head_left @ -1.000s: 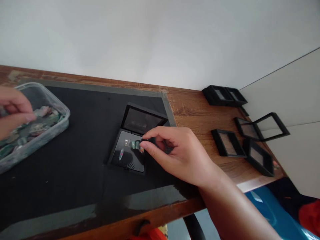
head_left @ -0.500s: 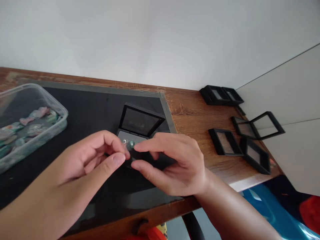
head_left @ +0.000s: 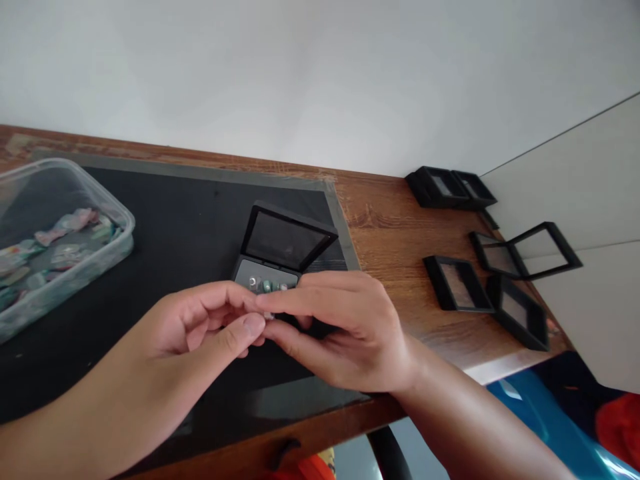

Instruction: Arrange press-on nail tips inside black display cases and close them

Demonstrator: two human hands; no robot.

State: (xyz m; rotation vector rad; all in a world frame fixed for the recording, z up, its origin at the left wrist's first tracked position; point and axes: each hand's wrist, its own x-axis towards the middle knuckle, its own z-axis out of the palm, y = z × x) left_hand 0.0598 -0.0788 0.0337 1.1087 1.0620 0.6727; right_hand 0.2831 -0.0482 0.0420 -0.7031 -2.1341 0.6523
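A small black display box (head_left: 280,250) stands open on the black mat (head_left: 165,227), its lid raised toward the wall. A row of small press-on nails (head_left: 267,285), silver and green, lies on its grey base. My left hand (head_left: 200,327) and my right hand (head_left: 345,330) meet just in front of the box, fingertips pinched together on a tiny pale piece that I cannot make out. Both hands cover the front half of the box.
A clear plastic tub (head_left: 55,247) holding several coloured nails sits at the left on the mat. Several black display boxes (head_left: 457,283), one with its lid open (head_left: 525,250), lie on the wooden desk (head_left: 395,227) at the right. A white wall runs behind.
My left hand came from the tub to the box and joined my right hand. In the last half second the two sets of fingertips closed together on a small piece.
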